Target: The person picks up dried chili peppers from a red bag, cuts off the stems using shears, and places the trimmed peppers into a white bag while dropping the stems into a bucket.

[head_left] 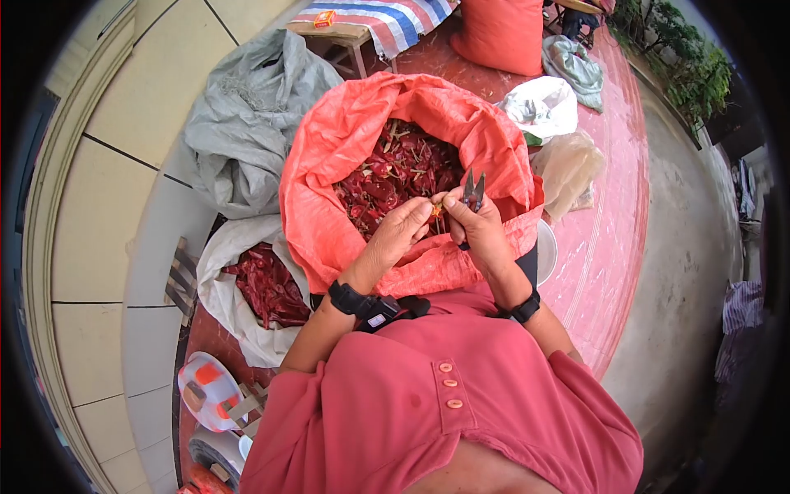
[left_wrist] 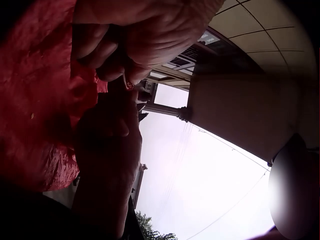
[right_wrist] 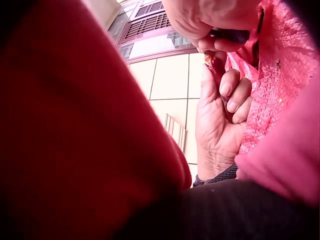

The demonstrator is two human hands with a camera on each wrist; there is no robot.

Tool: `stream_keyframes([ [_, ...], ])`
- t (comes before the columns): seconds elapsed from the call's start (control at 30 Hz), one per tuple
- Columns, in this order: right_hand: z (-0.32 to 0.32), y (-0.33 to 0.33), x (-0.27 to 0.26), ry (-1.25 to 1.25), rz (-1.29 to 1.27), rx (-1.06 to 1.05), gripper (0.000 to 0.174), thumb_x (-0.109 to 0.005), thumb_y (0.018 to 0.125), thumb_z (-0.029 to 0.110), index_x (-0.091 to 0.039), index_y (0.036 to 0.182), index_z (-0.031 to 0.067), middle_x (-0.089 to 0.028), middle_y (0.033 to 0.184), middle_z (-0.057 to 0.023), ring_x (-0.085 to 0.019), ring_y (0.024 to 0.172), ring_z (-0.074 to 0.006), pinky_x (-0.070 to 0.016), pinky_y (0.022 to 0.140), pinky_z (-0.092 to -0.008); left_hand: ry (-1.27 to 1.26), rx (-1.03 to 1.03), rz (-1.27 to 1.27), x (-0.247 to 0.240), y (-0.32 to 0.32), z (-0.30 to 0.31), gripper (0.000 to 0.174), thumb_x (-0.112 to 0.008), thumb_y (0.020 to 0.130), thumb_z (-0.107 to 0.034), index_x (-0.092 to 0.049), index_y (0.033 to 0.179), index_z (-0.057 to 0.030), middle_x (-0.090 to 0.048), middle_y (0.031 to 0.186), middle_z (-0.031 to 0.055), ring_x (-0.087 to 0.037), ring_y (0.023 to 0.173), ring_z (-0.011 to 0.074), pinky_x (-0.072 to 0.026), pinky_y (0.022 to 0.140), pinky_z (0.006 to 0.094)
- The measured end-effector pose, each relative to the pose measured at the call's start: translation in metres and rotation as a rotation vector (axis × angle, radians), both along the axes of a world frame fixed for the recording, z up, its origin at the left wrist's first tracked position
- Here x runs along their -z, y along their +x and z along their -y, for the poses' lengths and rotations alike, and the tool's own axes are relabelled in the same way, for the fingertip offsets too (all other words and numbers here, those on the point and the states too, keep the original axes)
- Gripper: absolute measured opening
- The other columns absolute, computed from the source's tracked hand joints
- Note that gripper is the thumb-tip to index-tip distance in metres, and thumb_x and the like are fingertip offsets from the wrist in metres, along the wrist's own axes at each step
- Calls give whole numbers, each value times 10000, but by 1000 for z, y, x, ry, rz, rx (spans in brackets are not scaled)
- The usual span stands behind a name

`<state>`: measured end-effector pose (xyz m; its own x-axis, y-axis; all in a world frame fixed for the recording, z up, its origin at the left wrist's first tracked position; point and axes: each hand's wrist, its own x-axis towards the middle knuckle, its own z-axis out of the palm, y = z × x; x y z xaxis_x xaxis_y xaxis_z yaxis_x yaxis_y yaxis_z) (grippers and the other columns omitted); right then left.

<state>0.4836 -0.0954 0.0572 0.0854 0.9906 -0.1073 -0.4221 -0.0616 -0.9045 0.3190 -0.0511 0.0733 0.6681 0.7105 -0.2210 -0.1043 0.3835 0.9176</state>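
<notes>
Over the open mouth of a coral-red sack [head_left: 329,148], two hands meet fingertip to fingertip. The left hand [head_left: 401,232] pinches a small orange-red piece [head_left: 435,211] that looks like a bit of dried chili; the piece [right_wrist: 208,60] also shows at its thumb tip in the right wrist view. Small scissors [head_left: 472,191] are held in the right hand [head_left: 481,229], blades pointing up and away from the body. The right thumb and fingertip reach right to the piece. Below them, dark red dried chilies [head_left: 395,169] with pale stems fill the sack.
A white sack [head_left: 216,255] of long red chilies stands on the left, below a grey woven sack [head_left: 239,123]. Farther off are a striped cloth [head_left: 403,29] on a table and a full red sack [head_left: 498,37]. White [head_left: 539,107] and beige bags [head_left: 568,169] lie at right.
</notes>
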Motion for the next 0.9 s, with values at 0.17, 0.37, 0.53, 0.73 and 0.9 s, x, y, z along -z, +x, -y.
stream_keyframes([
  [0.17, -3, -11, 3, 161, 343, 121, 56, -574, 919, 20, -605, 965, 12, -626, 844, -16, -490, 628, -43, -413, 560, -197, 71, -130, -7, 30, 4, -3, 235, -523, 983, -346, -528, 976, -112, -376, 624, -84, -287, 483, 10, -218, 400, 168],
  [0.37, -5, -17, -9, 435, 936, 238, 108, -592, 870, -53, -582, 957, 10, -649, 929, -79, -604, 763, -135, -488, 694, -246, -194, -246, 127, 23, 9, -5, 180, -507, 991, -315, -490, 928, -147, -406, 630, -71, -285, 464, -2, -197, 391, 149],
  [0.53, -5, -15, -10, 357, 819, 275, 121, -606, 854, -63, -573, 942, 13, -658, 966, -88, -630, 781, -159, -497, 670, -263, -185, -247, 134, 13, 6, -14, 177, -481, 1002, -314, -506, 966, -142, -436, 657, -63, -293, 470, 8, -219, 403, 162],
  [0.73, 23, 48, -30, 285, 775, 651, 82, -550, 929, -20, -564, 1002, 15, -631, 1008, -68, -577, 915, -109, -466, 805, -242, 393, -646, -274, -10, -61, -3, 219, -482, 998, -234, -562, 1088, -51, -560, 737, 25, -511, 612, 104, -417, 552, 233],
  [0.9, 65, 125, 26, 74, 1040, 810, 107, -554, 940, 56, -602, 1024, 9, -633, 888, -52, -582, 799, -121, -482, 723, -270, 854, -1051, -953, 25, -163, 15, 231, -525, 947, -170, -569, 1129, -35, -626, 1062, 149, -608, 976, 304, -474, 840, 373],
])
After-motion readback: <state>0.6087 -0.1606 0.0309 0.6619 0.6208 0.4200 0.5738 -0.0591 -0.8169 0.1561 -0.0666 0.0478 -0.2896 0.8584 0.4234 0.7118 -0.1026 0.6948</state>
